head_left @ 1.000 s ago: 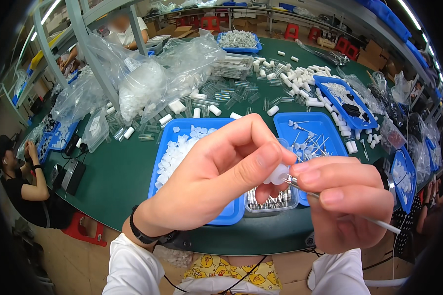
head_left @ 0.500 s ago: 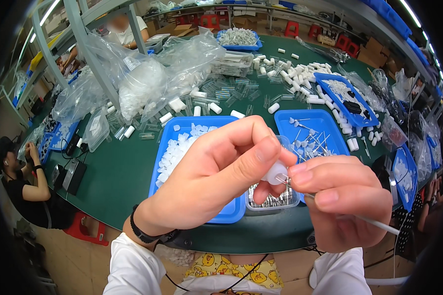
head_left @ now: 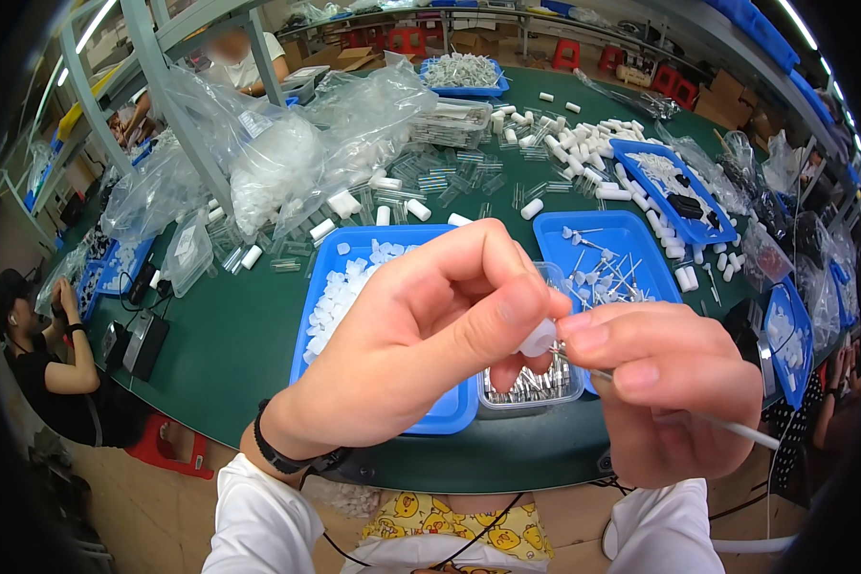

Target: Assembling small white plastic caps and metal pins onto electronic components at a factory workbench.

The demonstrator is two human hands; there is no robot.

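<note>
My left hand (head_left: 421,335) pinches a small white plastic cap (head_left: 538,338) between thumb and fingers, held up close to the camera. My right hand (head_left: 670,383) touches it fingertip to fingertip and grips a thin white stick (head_left: 737,432) that juts out to the lower right. Below the hands lies a blue tray (head_left: 354,258) of small white caps, with a clear box of metal pieces (head_left: 531,387) at its right edge. A second blue tray (head_left: 622,239) holds several stick-and-cap pieces.
A green table (head_left: 230,344) carries clear plastic bags (head_left: 287,163), scattered white tubes (head_left: 564,134) and more blue trays (head_left: 674,191) at right. A seated person (head_left: 38,354) works at far left; another person (head_left: 244,57) sits behind the shelf frame.
Both hands stay joined at the fingertips and have shifted only slightly; the white cap sits a little lower between them.
</note>
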